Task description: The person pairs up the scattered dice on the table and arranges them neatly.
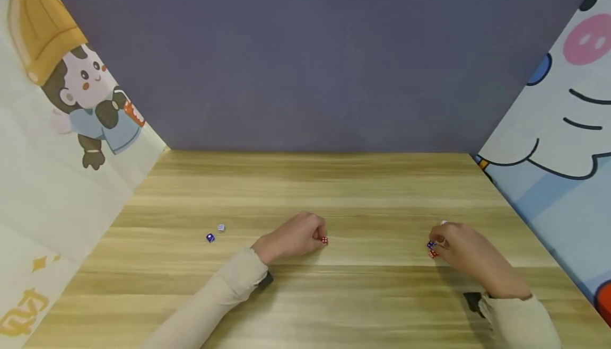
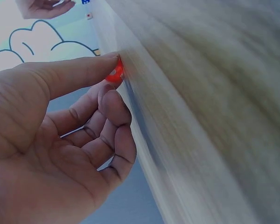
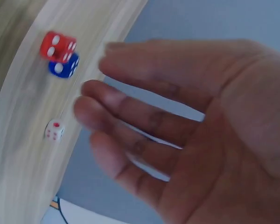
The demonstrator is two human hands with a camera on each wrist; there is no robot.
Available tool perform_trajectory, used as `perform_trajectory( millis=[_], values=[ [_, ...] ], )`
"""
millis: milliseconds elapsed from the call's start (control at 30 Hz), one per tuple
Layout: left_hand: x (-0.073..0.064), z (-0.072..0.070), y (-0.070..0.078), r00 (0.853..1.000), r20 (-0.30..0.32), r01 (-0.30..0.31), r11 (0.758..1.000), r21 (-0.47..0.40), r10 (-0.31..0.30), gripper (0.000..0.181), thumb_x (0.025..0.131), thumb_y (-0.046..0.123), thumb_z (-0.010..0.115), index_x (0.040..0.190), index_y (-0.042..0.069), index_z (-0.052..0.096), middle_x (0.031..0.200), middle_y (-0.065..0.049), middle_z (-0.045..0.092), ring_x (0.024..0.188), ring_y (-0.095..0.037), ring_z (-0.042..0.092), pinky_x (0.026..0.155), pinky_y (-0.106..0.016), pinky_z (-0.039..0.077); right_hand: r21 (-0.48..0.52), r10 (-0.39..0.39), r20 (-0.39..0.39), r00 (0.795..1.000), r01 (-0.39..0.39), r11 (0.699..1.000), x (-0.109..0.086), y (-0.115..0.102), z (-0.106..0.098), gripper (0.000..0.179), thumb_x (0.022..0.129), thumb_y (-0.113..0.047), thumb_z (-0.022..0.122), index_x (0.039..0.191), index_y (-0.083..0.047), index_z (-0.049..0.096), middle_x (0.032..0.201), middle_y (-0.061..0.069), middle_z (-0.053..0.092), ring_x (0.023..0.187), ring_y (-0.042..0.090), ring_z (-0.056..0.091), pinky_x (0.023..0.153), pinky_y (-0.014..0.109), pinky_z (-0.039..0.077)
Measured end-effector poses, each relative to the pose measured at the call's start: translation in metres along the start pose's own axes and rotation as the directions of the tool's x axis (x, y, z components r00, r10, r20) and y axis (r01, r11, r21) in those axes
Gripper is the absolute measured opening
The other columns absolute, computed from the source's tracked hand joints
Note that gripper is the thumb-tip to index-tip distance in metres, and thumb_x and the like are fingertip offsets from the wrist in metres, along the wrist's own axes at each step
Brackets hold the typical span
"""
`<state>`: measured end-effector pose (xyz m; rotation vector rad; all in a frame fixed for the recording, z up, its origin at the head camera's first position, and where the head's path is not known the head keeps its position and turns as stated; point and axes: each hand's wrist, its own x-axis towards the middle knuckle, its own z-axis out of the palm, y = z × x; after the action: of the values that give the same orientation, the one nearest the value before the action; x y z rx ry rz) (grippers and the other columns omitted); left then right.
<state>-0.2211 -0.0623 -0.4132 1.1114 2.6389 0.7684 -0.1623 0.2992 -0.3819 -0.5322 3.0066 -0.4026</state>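
Red and small, the pinched die (image 1: pixel 324 240) sat between thumb and forefinger of the left hand (image 1: pixel 293 236), right by the wooden tabletop (image 1: pixel 363 301); that fingertip hold meant an uneven squeeze could have shot it loose. Slack and holding nothing, the right hand (image 1: pixel 470 253) hung near a blue die (image 3: pixel 63 68), a second red die (image 3: pixel 59 46) and a white die (image 3: pixel 54 131), where a careless sweep might have scattered them.

Table (image 1: pixel 334 301) of yellow-brown wood grain, across the lower half of the head view. Left of frame: blue die (image 1: pixel 210 238) and white die (image 1: pixel 221 228), near each other. Centre: red die (image 1: pixel 324 240), pinched, contact with the table unclear. Right of frame: second red die (image 1: pixel 433 254) and second blue die (image 1: pixel 431 244), close together; second white die (image 3: pixel 54 130) higher up.
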Motion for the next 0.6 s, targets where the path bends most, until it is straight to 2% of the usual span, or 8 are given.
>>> perform_trajectory(
  millis=[300,600],
  values=[
    [0.002,0.001,-0.001,1.0,-0.001,-0.012,0.999,0.036,0.012,0.007,0.089,0.015,0.076,0.088,0.011,0.07,0.076,0.009,0.062,0.066,-0.003,0.053,0.062,-0.018,0.046,0.04,0.006,0.045,0.999,-0.008,0.999,-0.005,0.013,0.012,0.017,0.079,-0.002,0.079,0.088,-0.014,0.072,0.077,-0.008,0.064,0.068,0.008,0.058,0.058,0.03,0.048],
    [0.002,0.002,-0.002,1.0,-0.002,-0.01,1.0,0.024,0.01,0.007,0.089,0.015,0.076,0.089,0.012,0.069,0.075,0.011,0.06,0.066,-0.003,0.053,0.061,-0.019,0.047,0.086,0.018,0.047,0.999,-0.022,0.996,-0.003,0.016,0.018,0.016,0.079,0.0,0.079,0.088,-0.01,0.072,0.076,-0.005,0.068,0.068,0.011,0.063,0.059,0.033,0.053]
  ],
)
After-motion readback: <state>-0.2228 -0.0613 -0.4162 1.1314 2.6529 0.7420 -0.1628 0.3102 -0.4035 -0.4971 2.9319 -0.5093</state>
